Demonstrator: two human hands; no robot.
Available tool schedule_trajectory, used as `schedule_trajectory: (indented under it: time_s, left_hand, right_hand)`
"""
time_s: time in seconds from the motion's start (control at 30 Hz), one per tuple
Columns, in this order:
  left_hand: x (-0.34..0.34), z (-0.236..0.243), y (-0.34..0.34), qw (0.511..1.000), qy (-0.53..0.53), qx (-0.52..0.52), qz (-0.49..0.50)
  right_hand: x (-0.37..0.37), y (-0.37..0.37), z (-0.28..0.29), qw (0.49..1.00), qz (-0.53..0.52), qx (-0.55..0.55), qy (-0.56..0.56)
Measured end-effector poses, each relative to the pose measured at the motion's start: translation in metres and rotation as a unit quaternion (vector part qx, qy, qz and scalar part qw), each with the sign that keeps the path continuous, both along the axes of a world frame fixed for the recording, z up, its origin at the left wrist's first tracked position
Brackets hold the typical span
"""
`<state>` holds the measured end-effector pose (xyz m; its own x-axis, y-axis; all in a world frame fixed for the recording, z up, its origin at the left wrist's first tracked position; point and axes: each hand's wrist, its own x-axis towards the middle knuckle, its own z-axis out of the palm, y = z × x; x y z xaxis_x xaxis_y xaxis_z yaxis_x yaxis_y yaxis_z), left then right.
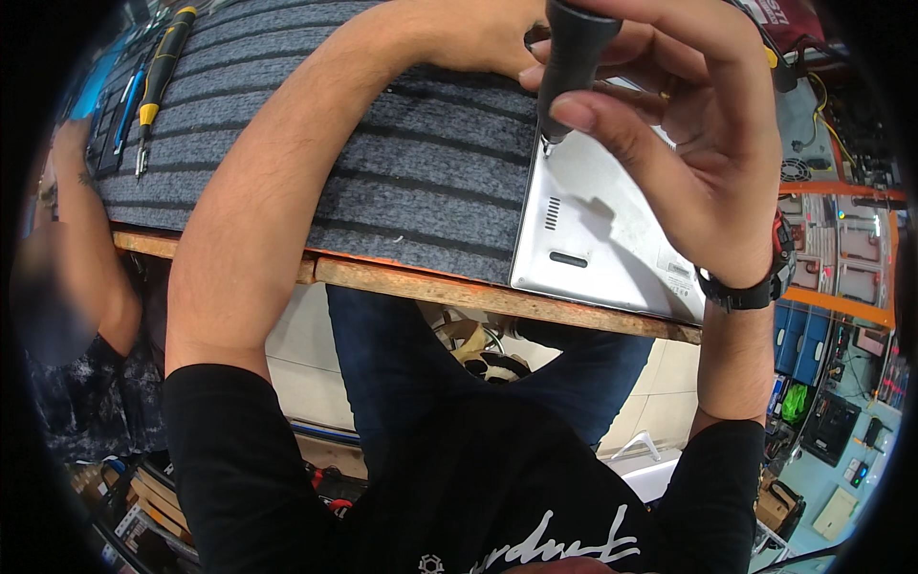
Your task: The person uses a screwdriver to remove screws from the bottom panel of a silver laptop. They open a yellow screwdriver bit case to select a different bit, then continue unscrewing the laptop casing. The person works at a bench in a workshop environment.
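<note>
A silver laptop (612,263) lies underside up at the right of the mat, its vent slots and a dark rubber foot showing. My right hand (703,143) is closed round a black screwdriver (572,62), thumb and fingers pinching its handle. The driver stands nearly upright, with its tip at the laptop's left edge. My left hand (497,38) reaches across to the far side of the driver. Its fingertips lie close to the handle and the laptop's edge, partly hidden, so I cannot tell their grip.
A grey striped mat (421,172) covers the wooden-edged bench (421,284). At the far left lie a yellow-and-black screwdriver (167,67) and a slim blue tool (129,110). Another person's arm (91,210) rests at the left edge. An orange-framed parts case (837,239) stands at the right.
</note>
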<state>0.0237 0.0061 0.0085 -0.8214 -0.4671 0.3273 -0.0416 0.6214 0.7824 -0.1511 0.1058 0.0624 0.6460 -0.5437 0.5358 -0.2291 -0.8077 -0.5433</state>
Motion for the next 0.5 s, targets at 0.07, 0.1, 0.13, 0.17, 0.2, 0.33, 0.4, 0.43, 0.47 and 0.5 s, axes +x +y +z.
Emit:
schedule_trajectory:
  time_s: [0.07,0.1,0.13,0.17,0.2,0.33,0.4,0.43,0.47,0.5]
  left_hand:
    - [-0.001,0.000,0.000,1.000,0.001,0.000,-0.003]
    - [-0.001,0.001,0.000,1.000,0.004,0.000,-0.006]
    - [-0.002,0.002,0.000,1.000,0.005,0.000,-0.008]
    - [-0.002,0.000,0.001,1.000,0.006,0.003,-0.009]
    - [-0.002,-0.001,0.000,1.000,0.008,0.006,-0.009]
    - [-0.002,0.001,0.000,1.000,0.011,0.011,-0.017]
    - [-0.003,0.000,0.000,1.000,0.016,0.013,-0.021]
    - [-0.003,0.000,-0.001,0.999,0.019,0.017,-0.024]
    - [-0.003,-0.001,0.000,0.999,0.022,0.020,-0.024]
    - [-0.002,-0.002,0.000,0.999,0.024,0.023,-0.025]
  right_hand:
    - [0.000,0.002,-0.001,1.000,-0.030,0.003,-0.002]
    - [-0.014,-0.015,-0.010,1.000,0.003,-0.023,0.003]
    - [-0.026,-0.020,-0.016,0.999,0.008,-0.047,0.010]
    - [-0.029,-0.025,-0.019,0.997,0.016,-0.068,0.016]
    - [-0.029,-0.024,-0.021,0.996,-0.004,-0.086,0.024]
    - [-0.027,-0.033,-0.024,0.994,0.084,-0.054,-0.048]
    - [-0.022,-0.031,-0.022,0.993,0.085,-0.045,-0.066]
    - [-0.019,-0.030,-0.020,0.993,0.087,-0.040,-0.074]
    - [-0.009,-0.017,-0.018,0.995,0.040,-0.042,-0.076]
    - [-0.013,-0.024,-0.020,0.995,0.045,-0.063,-0.058]
